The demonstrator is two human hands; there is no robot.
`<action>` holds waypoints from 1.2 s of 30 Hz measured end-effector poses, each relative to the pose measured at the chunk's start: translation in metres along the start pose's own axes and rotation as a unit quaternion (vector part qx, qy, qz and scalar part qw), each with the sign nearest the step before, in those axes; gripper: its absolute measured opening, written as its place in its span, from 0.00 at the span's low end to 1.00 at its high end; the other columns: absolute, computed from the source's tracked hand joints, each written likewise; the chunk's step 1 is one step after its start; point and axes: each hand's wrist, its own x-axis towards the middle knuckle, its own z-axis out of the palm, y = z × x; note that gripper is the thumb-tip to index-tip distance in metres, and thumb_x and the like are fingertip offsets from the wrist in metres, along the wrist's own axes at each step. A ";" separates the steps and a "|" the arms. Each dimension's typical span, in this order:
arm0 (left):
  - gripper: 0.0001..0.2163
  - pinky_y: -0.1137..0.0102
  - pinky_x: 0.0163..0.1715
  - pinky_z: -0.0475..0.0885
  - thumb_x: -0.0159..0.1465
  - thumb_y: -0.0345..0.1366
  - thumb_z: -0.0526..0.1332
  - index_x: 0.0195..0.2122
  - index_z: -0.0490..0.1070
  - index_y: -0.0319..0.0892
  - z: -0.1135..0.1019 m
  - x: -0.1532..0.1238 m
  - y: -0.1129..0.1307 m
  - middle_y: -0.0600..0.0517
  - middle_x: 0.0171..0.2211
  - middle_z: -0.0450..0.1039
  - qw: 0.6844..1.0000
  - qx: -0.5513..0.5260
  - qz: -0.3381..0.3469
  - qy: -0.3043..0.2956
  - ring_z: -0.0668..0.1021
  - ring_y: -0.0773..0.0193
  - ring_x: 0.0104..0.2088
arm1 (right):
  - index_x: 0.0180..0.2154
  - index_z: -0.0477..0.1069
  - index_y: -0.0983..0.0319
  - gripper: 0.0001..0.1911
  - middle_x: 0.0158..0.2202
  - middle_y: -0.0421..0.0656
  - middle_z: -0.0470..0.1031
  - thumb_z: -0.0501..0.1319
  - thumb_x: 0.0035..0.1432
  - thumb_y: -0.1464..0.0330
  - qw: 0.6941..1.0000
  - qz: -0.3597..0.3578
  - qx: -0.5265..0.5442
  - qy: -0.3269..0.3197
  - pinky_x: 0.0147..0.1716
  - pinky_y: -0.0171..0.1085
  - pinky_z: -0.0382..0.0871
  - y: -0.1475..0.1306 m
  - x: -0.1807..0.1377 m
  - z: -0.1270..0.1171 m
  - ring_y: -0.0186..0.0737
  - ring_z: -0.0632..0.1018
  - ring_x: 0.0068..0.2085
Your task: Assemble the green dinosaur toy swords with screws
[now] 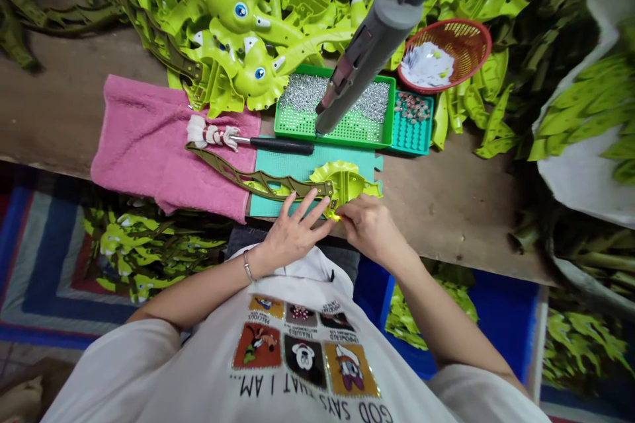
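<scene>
A lime-green plastic dinosaur toy half (352,182), hollow side up, lies at the mat's right end. Joined or laid against it is a long, curved olive strip (262,180) with a ridged edge, reaching left onto the pink cloth. My left hand (296,232) rests flat on the strip's right end, fingers spread. My right hand (368,223) is closed in a pinch at the toy's near edge, beside a small bright yellow spot (336,217). What sits between those fingertips is hidden. Behind the strip lies a tool with a black handle (282,145) and cloth-wrapped end.
A grey electric screwdriver (370,56) hangs over a green basket (335,134) of screws. Beside it are a teal tray (411,139) with small metal parts and a red basket (469,53) holding white pieces. Green toy shells (248,6) are heaped behind; a pink towel (133,145) lies left.
</scene>
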 end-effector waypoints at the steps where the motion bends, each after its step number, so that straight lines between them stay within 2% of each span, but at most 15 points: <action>1: 0.18 0.42 0.61 0.59 0.66 0.32 0.60 0.57 0.70 0.46 0.000 0.000 0.000 0.40 0.64 0.65 1.000 0.000 -0.002 0.000 0.63 0.41 0.66 | 0.30 0.75 0.62 0.10 0.27 0.46 0.78 0.56 0.56 0.77 1.000 0.004 0.004 0.007 0.36 0.39 0.64 0.000 0.000 0.001 0.43 0.75 0.33; 7: 0.20 0.42 0.60 0.59 0.66 0.35 0.60 0.60 0.69 0.48 -0.005 0.001 0.000 0.41 0.65 0.63 0.999 0.028 0.004 -0.024 0.62 0.40 0.67 | 0.29 0.65 0.59 0.03 0.25 0.40 0.75 0.57 0.55 0.72 0.983 0.099 0.113 0.105 0.29 0.34 0.64 -0.001 -0.007 0.006 0.38 0.75 0.27; 11: 0.23 0.46 0.59 0.62 0.67 0.36 0.59 0.63 0.65 0.49 -0.018 0.002 -0.005 0.43 0.67 0.61 0.996 0.045 0.027 -0.068 0.62 0.42 0.67 | 0.28 0.62 0.58 0.05 0.23 0.39 0.74 0.57 0.55 0.69 0.978 0.110 0.133 0.115 0.27 0.34 0.64 -0.002 -0.009 0.007 0.38 0.76 0.26; 14: 0.25 0.48 0.57 0.65 0.67 0.37 0.59 0.66 0.61 0.46 -0.030 0.002 -0.016 0.42 0.66 0.63 0.994 0.027 0.056 -0.092 0.62 0.44 0.67 | 0.28 0.62 0.58 0.05 0.23 0.40 0.74 0.57 0.55 0.69 0.984 0.102 0.089 0.117 0.27 0.35 0.64 -0.003 -0.010 0.009 0.40 0.77 0.26; 16: 0.21 0.53 0.57 0.66 0.68 0.37 0.57 0.63 0.65 0.45 -0.039 0.004 -0.034 0.43 0.61 0.70 0.994 -0.012 0.082 -0.078 0.66 0.51 0.65 | 0.28 0.63 0.58 0.05 0.23 0.40 0.74 0.57 0.56 0.70 0.987 0.098 0.055 0.119 0.27 0.36 0.64 -0.004 -0.012 0.010 0.41 0.77 0.26; 18: 0.16 0.58 0.55 0.68 0.70 0.35 0.54 0.56 0.71 0.45 -0.051 0.011 -0.061 0.46 0.52 0.77 0.997 -0.042 0.063 -0.028 0.74 0.58 0.59 | 0.28 0.64 0.58 0.05 0.23 0.41 0.74 0.57 0.56 0.70 0.987 0.097 0.034 0.121 0.27 0.36 0.64 -0.005 -0.013 0.011 0.42 0.77 0.26; 20: 0.14 0.59 0.52 0.70 0.70 0.34 0.52 0.52 0.74 0.43 -0.063 0.026 -0.095 0.46 0.45 0.80 0.998 -0.021 -0.038 0.042 0.78 0.59 0.50 | 0.28 0.64 0.58 0.05 0.23 0.41 0.74 0.57 0.57 0.69 0.987 0.098 0.023 0.121 0.26 0.36 0.64 -0.004 -0.014 0.012 0.43 0.77 0.25; 22: 0.15 0.55 0.51 0.70 0.70 0.36 0.53 0.54 0.72 0.40 -0.074 0.049 -0.129 0.43 0.46 0.79 0.983 0.037 -0.152 0.091 0.77 0.54 0.49 | 0.29 0.63 0.58 0.05 0.23 0.41 0.74 0.57 0.57 0.69 0.988 0.098 0.024 0.119 0.26 0.37 0.64 -0.003 -0.014 0.014 0.43 0.77 0.24; 24: 0.20 0.54 0.53 0.68 0.67 0.37 0.57 0.59 0.68 0.38 -0.082 0.075 -0.157 0.40 0.53 0.75 0.978 0.082 -0.179 0.073 0.74 0.50 0.54 | 0.29 0.63 0.57 0.05 0.22 0.41 0.73 0.56 0.58 0.68 0.988 0.095 0.033 0.117 0.25 0.37 0.64 -0.002 -0.013 0.015 0.43 0.77 0.24; 27: 0.31 0.48 0.59 0.62 0.59 0.33 0.63 0.65 0.60 0.35 -0.085 0.108 -0.184 0.36 0.62 0.65 0.978 0.132 -0.162 -0.026 0.66 0.43 0.61 | 0.29 0.64 0.57 0.06 0.22 0.41 0.73 0.56 0.58 0.67 0.987 0.095 0.047 0.117 0.23 0.37 0.63 -0.001 -0.012 0.015 0.43 0.77 0.23; 29: 0.38 0.43 0.61 0.58 0.54 0.30 0.66 0.67 0.56 0.34 -0.084 0.121 -0.195 0.34 0.64 0.62 0.971 0.153 -0.162 -0.089 0.64 0.38 0.63 | 0.29 0.64 0.56 0.06 0.21 0.40 0.73 0.56 0.59 0.66 0.987 0.098 0.064 0.113 0.23 0.37 0.63 0.000 -0.012 0.015 0.43 0.76 0.22; 31: 0.42 0.41 0.60 0.57 0.51 0.29 0.66 0.68 0.54 0.35 -0.082 0.127 -0.203 0.34 0.63 0.62 0.966 0.156 -0.162 -0.128 0.63 0.35 0.62 | 0.29 0.64 0.56 0.07 0.21 0.40 0.73 0.56 0.60 0.65 0.985 0.102 0.088 0.105 0.23 0.37 0.64 -0.001 -0.012 0.015 0.43 0.77 0.23; 33: 0.42 0.41 0.60 0.57 0.51 0.31 0.66 0.68 0.52 0.36 -0.082 0.129 -0.209 0.36 0.61 0.65 0.968 0.147 -0.156 -0.133 0.65 0.36 0.61 | 0.29 0.64 0.56 0.09 0.22 0.40 0.74 0.56 0.62 0.63 0.983 0.108 0.106 0.102 0.23 0.37 0.65 -0.002 -0.012 0.014 0.43 0.77 0.23; 36: 0.43 0.45 0.61 0.58 0.52 0.36 0.66 0.68 0.51 0.34 -0.083 0.131 -0.215 0.37 0.57 0.68 0.976 0.121 -0.149 -0.101 0.69 0.41 0.57 | 0.29 0.65 0.57 0.10 0.23 0.41 0.76 0.56 0.62 0.62 0.982 0.111 0.110 0.105 0.24 0.37 0.66 -0.003 -0.011 0.013 0.42 0.78 0.24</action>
